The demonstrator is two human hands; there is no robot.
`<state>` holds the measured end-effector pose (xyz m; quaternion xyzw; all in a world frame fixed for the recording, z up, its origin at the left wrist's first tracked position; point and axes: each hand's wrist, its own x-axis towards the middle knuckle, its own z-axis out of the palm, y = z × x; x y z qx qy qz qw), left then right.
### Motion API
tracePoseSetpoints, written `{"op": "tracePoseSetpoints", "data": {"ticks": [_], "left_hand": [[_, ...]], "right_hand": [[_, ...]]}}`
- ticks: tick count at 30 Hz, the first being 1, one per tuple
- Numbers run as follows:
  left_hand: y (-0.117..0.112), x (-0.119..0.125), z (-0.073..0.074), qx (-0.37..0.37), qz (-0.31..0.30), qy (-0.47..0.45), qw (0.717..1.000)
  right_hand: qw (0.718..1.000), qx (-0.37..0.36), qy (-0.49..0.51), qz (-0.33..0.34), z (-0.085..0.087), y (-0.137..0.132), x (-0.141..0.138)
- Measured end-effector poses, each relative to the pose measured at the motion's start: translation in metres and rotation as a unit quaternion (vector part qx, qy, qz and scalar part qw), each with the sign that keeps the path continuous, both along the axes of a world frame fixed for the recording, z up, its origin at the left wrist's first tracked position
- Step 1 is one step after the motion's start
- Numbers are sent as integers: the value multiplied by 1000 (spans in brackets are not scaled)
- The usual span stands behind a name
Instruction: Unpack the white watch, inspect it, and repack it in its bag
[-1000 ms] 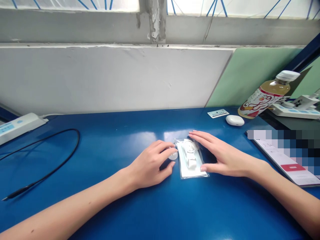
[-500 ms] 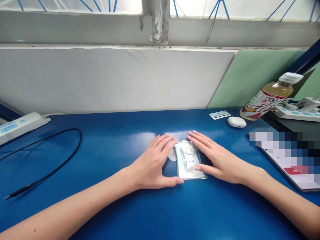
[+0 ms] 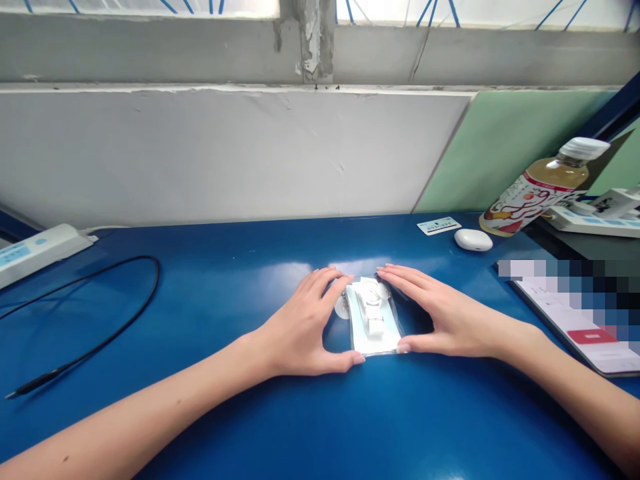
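A white wristwatch (image 3: 371, 303) lies with a pale card inside a clear plastic bag (image 3: 361, 345), flat on the blue table. My left hand (image 3: 307, 327) frames the bag's left side, thumb by the lower left corner and fingertips near the upper left. On the other side, my right hand (image 3: 440, 310) has its thumb at the lower right corner and its fingers by the top right. Both hands are open, thumbs spread from the fingers. A round, clear disc-like piece (image 3: 343, 307) shows beside the bag, partly hidden by my left fingers.
A black cable (image 3: 145, 303) and a white power strip (image 3: 45, 250) lie on the left. At right are a card (image 3: 439, 226), a white earbud case (image 3: 473, 240), a drink bottle (image 3: 535, 193), a phone-like device with a blurred screen (image 3: 593, 337) and another power strip (image 3: 595, 223).
My right thumb has moved off the bag's face, down to its lower right corner. The bag has shifted slightly left and sits straighter. My left hand is almost unchanged.
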<state>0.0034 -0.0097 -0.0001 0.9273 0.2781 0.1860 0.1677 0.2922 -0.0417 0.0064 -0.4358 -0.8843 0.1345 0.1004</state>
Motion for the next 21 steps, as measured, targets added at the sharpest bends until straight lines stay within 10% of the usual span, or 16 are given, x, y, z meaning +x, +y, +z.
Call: {"op": "tracePoseSetpoints", "data": {"ticks": [21], "left_hand": [[0,0,2,-29,0,43,999]], "right_hand": [[1000,15,-1,-17,-6,-2,-2]]}}
